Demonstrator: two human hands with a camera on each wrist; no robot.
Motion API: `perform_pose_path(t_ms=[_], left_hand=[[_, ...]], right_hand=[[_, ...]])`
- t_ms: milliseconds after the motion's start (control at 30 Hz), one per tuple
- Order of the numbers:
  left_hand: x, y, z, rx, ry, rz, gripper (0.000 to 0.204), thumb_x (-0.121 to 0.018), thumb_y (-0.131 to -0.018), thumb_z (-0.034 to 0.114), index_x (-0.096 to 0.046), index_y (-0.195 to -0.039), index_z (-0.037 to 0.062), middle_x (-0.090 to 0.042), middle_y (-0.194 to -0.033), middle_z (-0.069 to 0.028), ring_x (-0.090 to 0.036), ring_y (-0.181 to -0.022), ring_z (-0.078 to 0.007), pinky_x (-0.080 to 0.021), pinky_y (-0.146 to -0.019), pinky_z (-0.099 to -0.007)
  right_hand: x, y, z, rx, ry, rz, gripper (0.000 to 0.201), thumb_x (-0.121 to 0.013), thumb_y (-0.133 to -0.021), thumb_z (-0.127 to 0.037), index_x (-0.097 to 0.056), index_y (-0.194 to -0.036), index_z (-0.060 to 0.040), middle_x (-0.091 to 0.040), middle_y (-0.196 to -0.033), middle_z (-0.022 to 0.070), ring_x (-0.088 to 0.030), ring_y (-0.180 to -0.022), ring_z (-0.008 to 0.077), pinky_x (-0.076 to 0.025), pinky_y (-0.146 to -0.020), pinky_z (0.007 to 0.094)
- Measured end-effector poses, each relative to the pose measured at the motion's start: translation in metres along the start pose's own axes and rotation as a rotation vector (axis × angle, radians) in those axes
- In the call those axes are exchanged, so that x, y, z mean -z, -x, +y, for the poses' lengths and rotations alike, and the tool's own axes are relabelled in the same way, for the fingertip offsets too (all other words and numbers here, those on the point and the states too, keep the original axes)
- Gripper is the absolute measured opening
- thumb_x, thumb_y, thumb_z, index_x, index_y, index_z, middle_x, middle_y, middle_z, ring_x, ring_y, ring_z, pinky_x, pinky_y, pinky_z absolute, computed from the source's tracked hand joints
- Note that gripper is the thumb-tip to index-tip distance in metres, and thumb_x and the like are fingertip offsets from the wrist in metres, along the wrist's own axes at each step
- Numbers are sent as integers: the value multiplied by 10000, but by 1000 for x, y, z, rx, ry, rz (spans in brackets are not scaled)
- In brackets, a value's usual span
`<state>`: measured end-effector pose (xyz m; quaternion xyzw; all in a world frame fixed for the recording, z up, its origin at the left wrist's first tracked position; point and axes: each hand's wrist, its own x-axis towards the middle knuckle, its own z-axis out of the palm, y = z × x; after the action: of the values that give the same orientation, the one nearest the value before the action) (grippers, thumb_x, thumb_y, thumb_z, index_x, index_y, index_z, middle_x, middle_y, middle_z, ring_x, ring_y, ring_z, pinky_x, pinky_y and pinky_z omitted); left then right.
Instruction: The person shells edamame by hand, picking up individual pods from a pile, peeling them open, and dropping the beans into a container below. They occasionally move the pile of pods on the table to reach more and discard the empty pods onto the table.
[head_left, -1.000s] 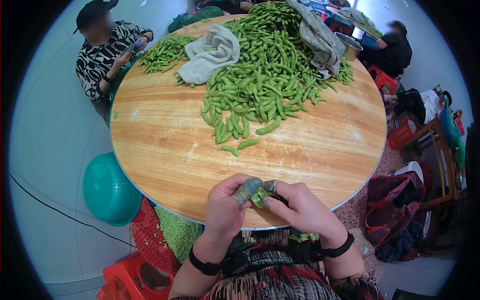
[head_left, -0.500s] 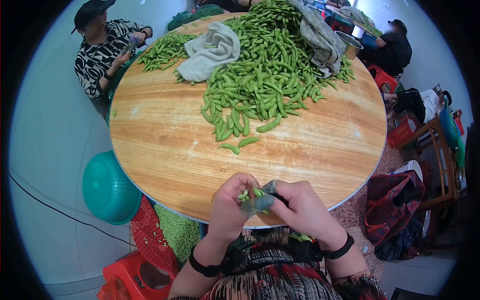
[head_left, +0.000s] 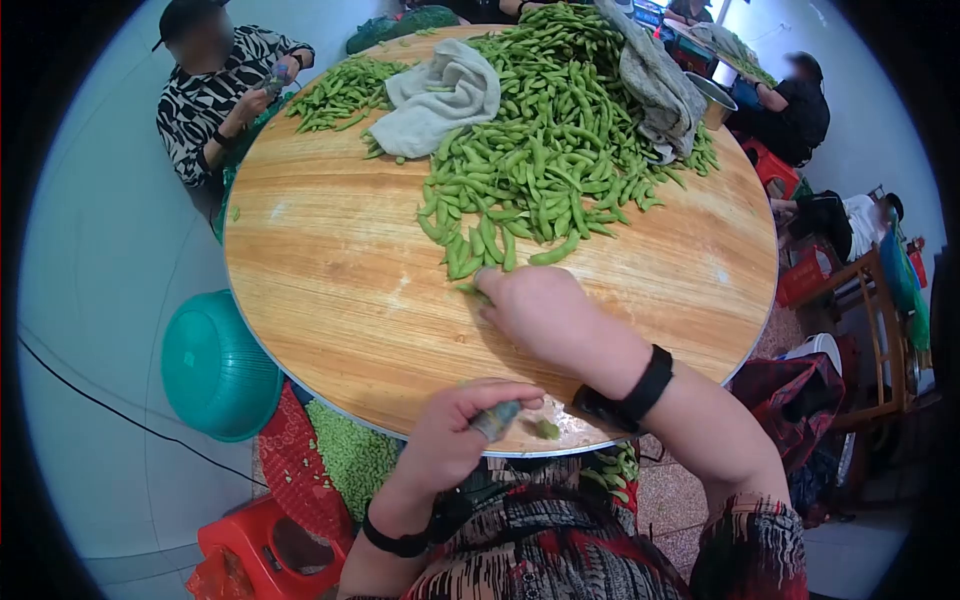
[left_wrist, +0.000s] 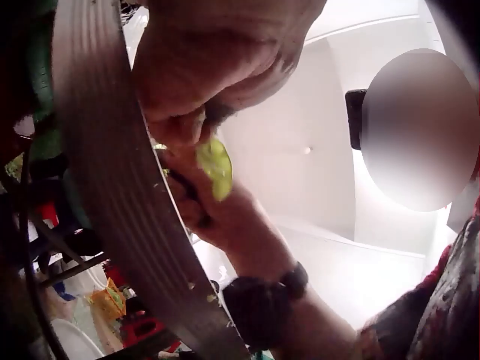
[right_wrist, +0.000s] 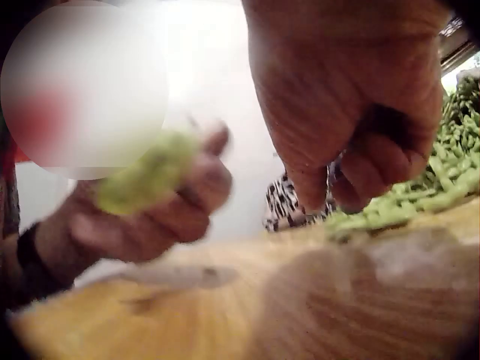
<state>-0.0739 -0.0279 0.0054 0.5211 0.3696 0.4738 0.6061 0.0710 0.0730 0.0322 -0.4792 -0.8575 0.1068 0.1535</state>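
The right hand (head_left: pixel 545 310) reaches over the table (head_left: pixel 340 330), thumb and finger pinching at a green pod (head_left: pixel 467 288) by the near edge of the pod heap (head_left: pixel 550 150); its grip is partly hidden. In the right wrist view the right hand (right_wrist: pixel 352 112) has curled fingers pointing down at the wood. The left hand (head_left: pixel 460 430), with a covered thumb and loosely bent fingers, is over the near table edge. A blurred green shell (head_left: pixel 548 429) shows just beside its fingers, also in the left wrist view below the left hand's fingers, the shell (left_wrist: pixel 216 169) appearing separate.
A pale cloth (head_left: pixel 440 100) and a grey cloth (head_left: pixel 655 90) lie on the heap. Left of the table are a green basin (head_left: pixel 215 365), shelled beans (head_left: pixel 355 455) and a red stool (head_left: pixel 270 550). Another person (head_left: pixel 215 100) sits at the far left, handling something small.
The right hand has left the left hand and moved forward to the pods. The shell, earlier between both hands, now shows beside the left fingers. The head view has shifted slightly.
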Motion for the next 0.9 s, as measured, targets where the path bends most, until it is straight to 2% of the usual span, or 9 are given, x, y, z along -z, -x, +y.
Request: perform_pose_path(t_ms=[67,133,167,233,267,367,467,833,900], left_hand=[[-3,0,2,-24,-19,-125,295,-502,-819,-48,-605,-1090,4,-599,-848,-28,-462,-655,-46,-340,-535,-173],[-4,-3,6,145,121,266,338,-534,-816,-4,-562,-1153,-4,-581,-839,-32,-466,-659,-58,-336,-537,-183],[-3,-5,7,147,123,267,338,-534,-816,-4,-562,-1153,-4,-581,-839,-32,-466,-659,-58,-336,-537,-183],[1,-11,9,171,603,252,398,-582,-804,30,-521,-1194,-17,-558,-814,-20,-463,-644,-60,-333,-535,-175],[-1,-13,10,170,601,252,398,-582,-804,30,-521,-1194,-17,-558,-814,-20,-463,-644,-60,-333,-535,-175],[-11,-17,8,275,817,91,353,-618,-794,50,-546,-1131,-30,-533,-776,-2,-450,-624,-52,-315,-514,-162],[-16,-19,-5,168,799,9,196,-565,-837,21,-580,-1031,-7,-582,-882,-27,-494,-656,-54,-339,-525,-149],[-41,-20,-2,16,344,316,120,-563,-812,-50,-583,-910,16,-597,-852,-24,-555,-743,-76,-425,-624,-181],[-35,-20,-8,6,407,188,119,-566,-811,-52,-582,-908,14,-592,-857,-23,-554,-748,-79,-427,-632,-185]], right_hand=[[-3,-1,2,26,112,-61,222,-548,-812,-224,-567,-736,-16,-607,-673,181,-600,-645,358,-483,-591,445],[3,11,5,60,46,-30,202,-579,-811,-195,-561,-747,-4,-589,-616,151,-607,-568,265,-475,-535,376],[9,18,6,59,46,-33,202,-579,-811,-195,-561,-747,-4,-589,-616,151,-607,-568,265,-475,-535,376],[27,34,6,-260,-801,-197,210,-586,-847,-181,-547,-732,-9,-536,-558,53,-526,-484,131,-404,-458,271],[31,42,4,-259,-802,-196,210,-586,-847,-181,-547,-732,-9,-536,-558,53,-526,-484,131,-404,-458,271],[36,70,-8,-544,-1598,-384,257,-523,-918,-218,-539,-747,-27,-463,-564,-47,-365,-463,31,-266,-431,188],[32,84,-10,-422,-1406,-286,253,-499,-931,-232,-529,-781,-30,-465,-593,-37,-359,-481,35,-281,-443,189],[28,101,-4,-352,-1541,-246,246,-407,-966,-181,-481,-777,-41,-475,-667,-17,-374,-526,39,-292,-460,179],[33,101,-6,-485,-1672,-288,220,-422,-958,-158,-490,-785,-40,-478,-664,-9,-366,-515,32,-271,-433,169]])
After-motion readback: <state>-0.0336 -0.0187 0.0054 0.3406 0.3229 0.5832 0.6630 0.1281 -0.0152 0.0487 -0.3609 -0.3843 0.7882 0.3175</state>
